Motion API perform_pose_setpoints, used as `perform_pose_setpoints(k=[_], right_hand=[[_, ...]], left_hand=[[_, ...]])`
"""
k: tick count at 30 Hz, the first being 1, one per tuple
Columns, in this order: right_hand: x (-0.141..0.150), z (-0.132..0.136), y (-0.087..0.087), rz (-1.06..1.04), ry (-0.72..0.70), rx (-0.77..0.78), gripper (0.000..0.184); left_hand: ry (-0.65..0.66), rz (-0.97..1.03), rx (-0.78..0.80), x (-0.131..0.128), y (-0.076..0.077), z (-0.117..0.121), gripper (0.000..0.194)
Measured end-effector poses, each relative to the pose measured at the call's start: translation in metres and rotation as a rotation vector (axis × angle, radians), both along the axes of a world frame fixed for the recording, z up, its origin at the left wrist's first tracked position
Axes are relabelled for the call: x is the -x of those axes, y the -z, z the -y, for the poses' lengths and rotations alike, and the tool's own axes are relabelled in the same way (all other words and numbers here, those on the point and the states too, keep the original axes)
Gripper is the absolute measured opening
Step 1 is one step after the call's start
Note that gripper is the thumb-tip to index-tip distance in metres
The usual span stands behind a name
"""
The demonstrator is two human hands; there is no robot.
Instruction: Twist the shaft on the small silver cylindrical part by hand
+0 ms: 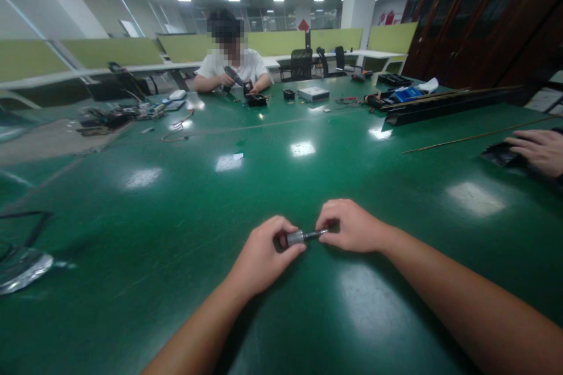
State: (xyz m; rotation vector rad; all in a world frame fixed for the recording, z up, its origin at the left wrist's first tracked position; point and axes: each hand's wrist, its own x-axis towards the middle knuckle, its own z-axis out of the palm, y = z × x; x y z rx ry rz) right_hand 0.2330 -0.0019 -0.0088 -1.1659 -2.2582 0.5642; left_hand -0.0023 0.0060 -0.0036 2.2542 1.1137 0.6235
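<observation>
Low in the middle of the head view, both of my hands hold one small slim object just over the green tabletop. It has a thick silver-grey cylinder at its left end and a narrower dark stem to the right; its exact kind I cannot make out. My left hand is closed around the silver cylinder, thumb and fingers hiding its far end. With thumb and fingertips, my right hand pinches the tip of the dark stem. The object lies nearly level between the two hands.
The green table stretches far ahead. Across it, a person handles a dark tool. Another person's hand rests at right on a black item, near a thin rod. Left stands a shiny-rimmed object; cables and parts lie beyond.
</observation>
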Motion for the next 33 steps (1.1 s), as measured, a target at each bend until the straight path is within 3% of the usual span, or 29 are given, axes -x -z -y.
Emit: perform_pose_setpoints(k=[33], right_hand=[[-0.025,-0.006,-0.003,0.023,0.048,0.136,0.009]], left_hand=[[-0.009,-0.009,0.031,0.003,0.001,0.001,0.016]])
